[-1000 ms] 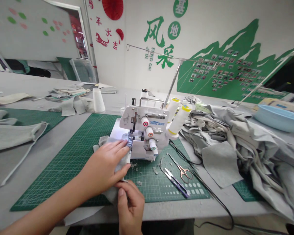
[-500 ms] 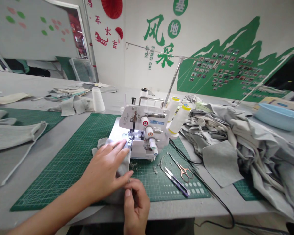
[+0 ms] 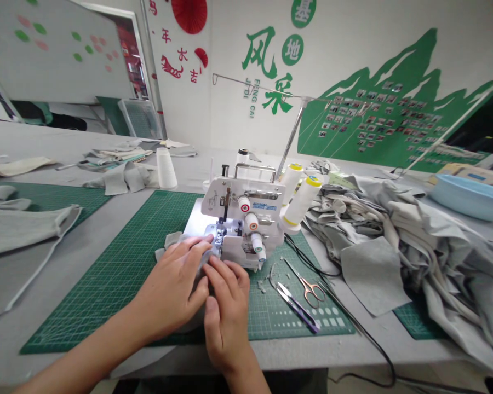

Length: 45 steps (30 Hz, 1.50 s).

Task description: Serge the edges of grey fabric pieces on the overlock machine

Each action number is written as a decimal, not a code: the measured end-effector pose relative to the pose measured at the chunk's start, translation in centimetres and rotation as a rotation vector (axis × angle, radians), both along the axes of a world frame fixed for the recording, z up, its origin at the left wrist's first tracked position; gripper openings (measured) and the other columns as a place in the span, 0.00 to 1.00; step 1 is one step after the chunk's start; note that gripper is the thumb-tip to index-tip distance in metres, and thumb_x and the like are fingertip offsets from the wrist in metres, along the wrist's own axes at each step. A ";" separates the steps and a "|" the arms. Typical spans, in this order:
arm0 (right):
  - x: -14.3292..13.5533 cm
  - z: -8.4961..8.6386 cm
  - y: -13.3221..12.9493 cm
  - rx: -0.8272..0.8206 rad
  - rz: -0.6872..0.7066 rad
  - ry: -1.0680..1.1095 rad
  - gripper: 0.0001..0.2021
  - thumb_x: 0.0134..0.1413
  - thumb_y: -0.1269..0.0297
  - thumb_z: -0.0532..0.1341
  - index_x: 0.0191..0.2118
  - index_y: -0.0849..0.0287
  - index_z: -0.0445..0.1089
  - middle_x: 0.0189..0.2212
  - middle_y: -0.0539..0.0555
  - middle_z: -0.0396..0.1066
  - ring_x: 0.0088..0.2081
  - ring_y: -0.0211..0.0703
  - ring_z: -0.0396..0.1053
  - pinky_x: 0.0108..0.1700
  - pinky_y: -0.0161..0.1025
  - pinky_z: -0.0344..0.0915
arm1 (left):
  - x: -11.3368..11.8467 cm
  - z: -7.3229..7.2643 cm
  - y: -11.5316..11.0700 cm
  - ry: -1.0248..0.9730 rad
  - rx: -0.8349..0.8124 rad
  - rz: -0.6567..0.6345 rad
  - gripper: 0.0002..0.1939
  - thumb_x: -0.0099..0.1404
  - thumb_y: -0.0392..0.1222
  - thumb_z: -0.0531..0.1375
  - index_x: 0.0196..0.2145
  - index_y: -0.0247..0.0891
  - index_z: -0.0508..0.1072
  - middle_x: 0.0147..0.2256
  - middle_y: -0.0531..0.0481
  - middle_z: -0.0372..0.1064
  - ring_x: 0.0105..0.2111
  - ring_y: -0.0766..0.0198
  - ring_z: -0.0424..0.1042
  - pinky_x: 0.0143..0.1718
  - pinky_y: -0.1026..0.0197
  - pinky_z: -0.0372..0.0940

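Observation:
A white overlock sewing machine stands on a green cutting mat, its lamp lighting the needle area. Grey fabric lies at its presser foot. My left hand rests flat on that fabric, fingers spread, with the fingertips just left of the foot. Close beside it, my right hand has its fingers stretched over the fabric's right edge in front of the machine. The right thumb sits apart from the fingertips. Much of the fabric is hidden under both hands.
Orange-handled scissors and purple thread snips lie right of my hands. A heap of grey fabric pieces and a blue basin are further right. Thread cones stand behind the machine. Black cables run along the mat's right side.
My right hand has moved forward, from pinching the fabric's near edge to lying with stretched fingers close to the machine. My left hand has stayed nearly in place.

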State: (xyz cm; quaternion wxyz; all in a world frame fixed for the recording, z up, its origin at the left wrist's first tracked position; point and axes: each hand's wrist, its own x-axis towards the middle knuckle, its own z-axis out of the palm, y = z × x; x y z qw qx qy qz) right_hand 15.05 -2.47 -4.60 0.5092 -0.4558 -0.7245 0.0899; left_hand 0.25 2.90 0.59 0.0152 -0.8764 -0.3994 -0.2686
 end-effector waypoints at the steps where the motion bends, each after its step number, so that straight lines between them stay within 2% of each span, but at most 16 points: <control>1: -0.1 -0.1 0.1 -0.004 -0.010 0.001 0.24 0.62 0.72 0.51 0.62 0.55 0.64 0.63 0.53 0.64 0.62 0.52 0.56 0.64 0.54 0.55 | -0.1 0.0 0.1 -0.013 -0.018 -0.004 0.24 0.64 0.38 0.53 0.58 0.34 0.63 0.59 0.36 0.66 0.59 0.45 0.64 0.59 0.41 0.60; 7: -0.5 -0.9 0.0 -0.007 -0.061 0.014 0.22 0.64 0.69 0.54 0.62 0.55 0.64 0.63 0.54 0.65 0.61 0.53 0.57 0.62 0.53 0.57 | -1.2 1.0 2.6 -0.282 -0.217 0.052 0.19 0.70 0.45 0.49 0.54 0.36 0.66 0.52 0.39 0.69 0.51 0.48 0.70 0.53 0.42 0.66; 10: -0.6 -1.0 0.0 -0.003 -0.073 0.014 0.22 0.63 0.69 0.55 0.62 0.54 0.64 0.62 0.54 0.65 0.60 0.53 0.58 0.61 0.53 0.57 | -1.4 1.6 5.6 -0.510 -0.219 0.046 0.23 0.70 0.48 0.50 0.59 0.35 0.63 0.57 0.38 0.65 0.56 0.46 0.67 0.56 0.41 0.63; 14: -0.8 -1.0 0.0 0.012 -0.082 0.016 0.22 0.63 0.70 0.55 0.62 0.55 0.64 0.62 0.55 0.66 0.60 0.53 0.59 0.61 0.53 0.58 | -0.7 2.6 9.7 -0.843 -0.317 -0.225 0.28 0.72 0.51 0.52 0.65 0.38 0.56 0.65 0.39 0.59 0.65 0.47 0.57 0.64 0.41 0.52; 18: -0.8 -1.1 0.2 0.025 -0.083 0.017 0.22 0.63 0.70 0.56 0.62 0.55 0.64 0.61 0.55 0.66 0.60 0.53 0.59 0.60 0.52 0.58 | 0.8 3.7 11.9 -1.016 -0.516 -0.428 0.29 0.73 0.57 0.49 0.65 0.39 0.56 0.63 0.40 0.62 0.64 0.48 0.58 0.66 0.41 0.49; 21: -0.7 -1.1 0.3 0.029 -0.082 0.021 0.22 0.63 0.70 0.56 0.62 0.55 0.63 0.61 0.55 0.66 0.60 0.53 0.59 0.61 0.52 0.58 | 1.9 4.0 12.5 -1.049 -0.683 -0.478 0.33 0.72 0.65 0.46 0.64 0.39 0.58 0.59 0.40 0.67 0.60 0.46 0.64 0.60 0.41 0.57; 23: -0.7 -1.1 0.3 0.030 -0.084 0.022 0.22 0.63 0.70 0.56 0.62 0.55 0.63 0.61 0.55 0.66 0.60 0.52 0.59 0.61 0.52 0.58 | 2.5 3.9 12.7 -0.996 -0.715 -0.482 0.37 0.70 0.69 0.46 0.62 0.39 0.62 0.55 0.39 0.70 0.56 0.45 0.69 0.53 0.45 0.65; 26: -0.8 -1.1 0.3 0.037 -0.092 0.023 0.22 0.63 0.71 0.56 0.61 0.55 0.64 0.61 0.55 0.67 0.59 0.52 0.60 0.60 0.52 0.58 | 2.8 3.4 13.0 -0.937 -0.656 -0.434 0.39 0.67 0.73 0.47 0.59 0.39 0.66 0.50 0.41 0.73 0.50 0.47 0.72 0.45 0.50 0.68; 31: -0.9 -1.1 0.3 0.039 -0.095 0.027 0.22 0.63 0.71 0.56 0.61 0.55 0.65 0.61 0.55 0.67 0.58 0.52 0.61 0.60 0.52 0.60 | 2.5 3.0 13.5 -0.842 -0.530 -0.338 0.39 0.66 0.74 0.46 0.55 0.39 0.70 0.47 0.42 0.74 0.48 0.47 0.72 0.45 0.50 0.68; 34: -0.9 -1.2 0.3 0.042 -0.093 0.026 0.22 0.63 0.71 0.56 0.61 0.55 0.65 0.61 0.55 0.67 0.59 0.52 0.61 0.60 0.52 0.60 | 2.3 3.2 13.4 -0.789 -0.438 -0.292 0.43 0.65 0.76 0.41 0.52 0.38 0.72 0.48 0.41 0.74 0.49 0.47 0.72 0.48 0.48 0.67; 36: -0.8 -1.2 0.3 0.043 -0.091 0.023 0.22 0.63 0.71 0.56 0.62 0.55 0.64 0.61 0.55 0.67 0.59 0.52 0.60 0.60 0.53 0.60 | 2.2 3.3 12.7 -0.775 -0.350 -0.234 0.41 0.66 0.75 0.42 0.53 0.38 0.71 0.50 0.40 0.72 0.51 0.47 0.70 0.53 0.47 0.64; 39: -0.8 -1.3 0.3 0.045 -0.091 0.015 0.23 0.63 0.71 0.56 0.62 0.55 0.64 0.61 0.56 0.67 0.60 0.52 0.60 0.60 0.52 0.60 | 1.4 3.2 10.1 -0.802 -0.180 -0.072 0.25 0.69 0.62 0.55 0.51 0.39 0.70 0.50 0.42 0.70 0.52 0.50 0.68 0.57 0.47 0.59; 41: -0.9 -1.2 0.2 0.053 -0.093 0.008 0.23 0.62 0.72 0.56 0.63 0.56 0.63 0.61 0.57 0.67 0.60 0.52 0.60 0.60 0.53 0.61 | 0.6 2.7 7.6 -0.798 -0.049 0.027 0.13 0.68 0.51 0.60 0.44 0.39 0.70 0.43 0.46 0.70 0.46 0.53 0.68 0.54 0.49 0.60; 42: -0.9 -1.2 0.2 0.059 -0.093 0.007 0.24 0.62 0.72 0.56 0.63 0.57 0.63 0.61 0.57 0.67 0.60 0.53 0.60 0.60 0.53 0.61 | 0.1 2.4 6.3 -0.693 0.054 0.049 0.08 0.69 0.46 0.59 0.40 0.40 0.71 0.39 0.48 0.70 0.42 0.55 0.69 0.50 0.51 0.63; 44: -0.9 -1.2 0.0 0.072 -0.088 0.011 0.24 0.62 0.72 0.57 0.63 0.57 0.63 0.60 0.59 0.67 0.60 0.54 0.61 0.59 0.54 0.62 | -0.8 1.5 4.0 -0.462 0.127 -0.082 0.02 0.68 0.39 0.58 0.37 0.41 0.72 0.36 0.49 0.71 0.40 0.57 0.70 0.46 0.54 0.65; 45: -0.9 -1.2 -0.1 0.082 -0.085 0.018 0.24 0.61 0.72 0.57 0.63 0.57 0.63 0.60 0.59 0.68 0.59 0.54 0.62 0.59 0.54 0.63 | -1.2 1.0 3.1 -0.375 0.131 -0.151 0.04 0.67 0.37 0.58 0.40 0.41 0.73 0.39 0.48 0.73 0.42 0.57 0.71 0.47 0.54 0.65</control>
